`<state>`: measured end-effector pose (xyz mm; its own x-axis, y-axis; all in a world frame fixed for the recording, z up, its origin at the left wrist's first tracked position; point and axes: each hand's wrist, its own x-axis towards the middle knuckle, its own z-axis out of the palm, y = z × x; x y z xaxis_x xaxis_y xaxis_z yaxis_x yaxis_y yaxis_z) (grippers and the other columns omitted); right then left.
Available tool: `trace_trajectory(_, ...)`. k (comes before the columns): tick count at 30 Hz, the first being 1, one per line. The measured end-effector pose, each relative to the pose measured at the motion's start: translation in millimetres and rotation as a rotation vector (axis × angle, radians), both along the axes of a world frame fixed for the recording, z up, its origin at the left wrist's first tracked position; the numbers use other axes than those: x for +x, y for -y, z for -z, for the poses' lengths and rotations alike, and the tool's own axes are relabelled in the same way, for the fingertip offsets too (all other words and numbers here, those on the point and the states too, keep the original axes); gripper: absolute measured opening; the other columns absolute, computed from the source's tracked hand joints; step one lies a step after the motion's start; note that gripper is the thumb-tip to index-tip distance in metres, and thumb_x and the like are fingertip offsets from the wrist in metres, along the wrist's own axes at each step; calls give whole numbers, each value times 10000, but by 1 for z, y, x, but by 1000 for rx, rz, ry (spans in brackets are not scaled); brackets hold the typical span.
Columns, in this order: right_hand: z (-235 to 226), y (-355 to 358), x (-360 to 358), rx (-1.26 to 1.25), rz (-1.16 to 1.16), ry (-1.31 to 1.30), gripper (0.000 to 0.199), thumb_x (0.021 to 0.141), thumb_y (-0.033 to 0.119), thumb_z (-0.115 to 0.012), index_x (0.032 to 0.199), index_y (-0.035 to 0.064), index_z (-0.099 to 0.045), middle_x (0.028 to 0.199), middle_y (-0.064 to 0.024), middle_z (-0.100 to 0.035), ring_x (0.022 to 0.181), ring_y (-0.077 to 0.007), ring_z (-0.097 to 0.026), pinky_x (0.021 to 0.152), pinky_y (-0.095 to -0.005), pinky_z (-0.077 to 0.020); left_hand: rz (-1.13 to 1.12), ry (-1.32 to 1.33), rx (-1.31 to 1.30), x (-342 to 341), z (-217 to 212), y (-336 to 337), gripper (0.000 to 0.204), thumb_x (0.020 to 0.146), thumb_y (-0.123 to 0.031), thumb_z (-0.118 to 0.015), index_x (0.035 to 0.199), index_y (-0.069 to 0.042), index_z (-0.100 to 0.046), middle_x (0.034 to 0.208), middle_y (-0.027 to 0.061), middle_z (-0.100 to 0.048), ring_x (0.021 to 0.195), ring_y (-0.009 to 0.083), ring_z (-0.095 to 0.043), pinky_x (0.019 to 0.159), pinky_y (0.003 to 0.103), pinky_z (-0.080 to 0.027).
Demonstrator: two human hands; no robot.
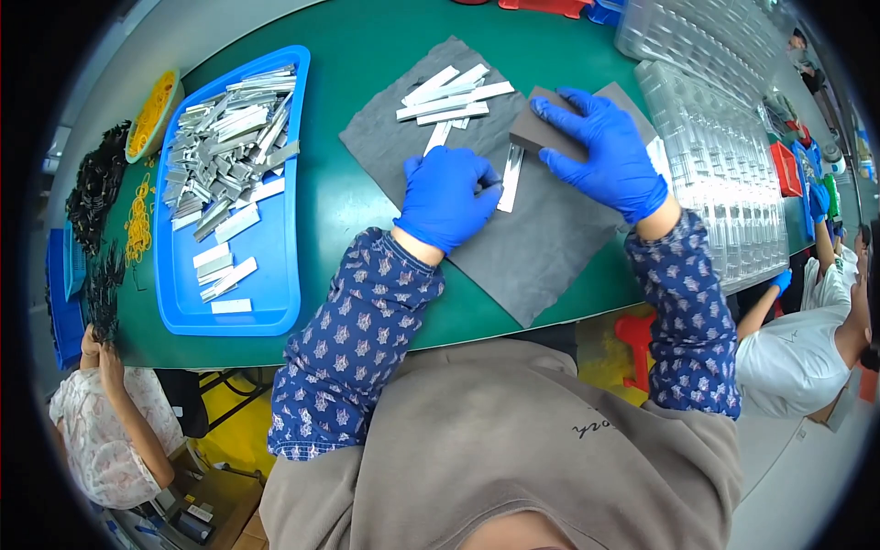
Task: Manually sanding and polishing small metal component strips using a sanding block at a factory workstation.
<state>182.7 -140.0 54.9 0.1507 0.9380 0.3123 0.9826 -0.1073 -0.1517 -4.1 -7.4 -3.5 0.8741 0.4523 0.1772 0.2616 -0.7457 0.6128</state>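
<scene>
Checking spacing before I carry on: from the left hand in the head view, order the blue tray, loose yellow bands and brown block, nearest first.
1. Brown block: ahead and right of the left hand.
2. Blue tray: to the hand's left.
3. Loose yellow bands: farther left, beyond the tray.

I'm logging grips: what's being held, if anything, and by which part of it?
The right hand grips the dark block, fingers over its top, thumb at its near side. Whether the left hand pinches the silvery strip beside it can't be told.
</scene>
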Motion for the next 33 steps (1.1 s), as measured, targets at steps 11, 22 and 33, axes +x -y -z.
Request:
trace_trajectory(11, 34, 15, -45, -42, -22, 3, 628, 771, 321, -701, 1358, 185, -522, 1325, -206, -498, 1115, -383, -532, 949, -443, -427, -27, 30, 271, -10, 3, 29, 215, 733, -348, -719, 766, -144, -661, 777, 39, -588, 827, 248, -552, 798, 422, -325)
trace_trajectory(22, 37, 6, -42, -4, -5, 15, 588, 731, 313, -717, 1291, 205, -579, 1266, -185, -538, 1049, -349, -557, 892, -430, -449, 0, 66, 274, -13, 5, 28, 198, 741, -325, -707, 780, -143, -641, 800, 52, -578, 833, 252, -543, 804, 431, -329)
trace_trajectory(33, 64, -7, 14, 296, 270, -167, 543, 781, 283, -727, 1297, 179, -596, 1267, -210, -546, 1106, -366, -557, 959, -431, -450, 65, -14, 126, -13, -5, 17, 172, 744, -278, -719, 846, -145, -680, 799, 27, -618, 829, 242, -581, 777, 390, -367)
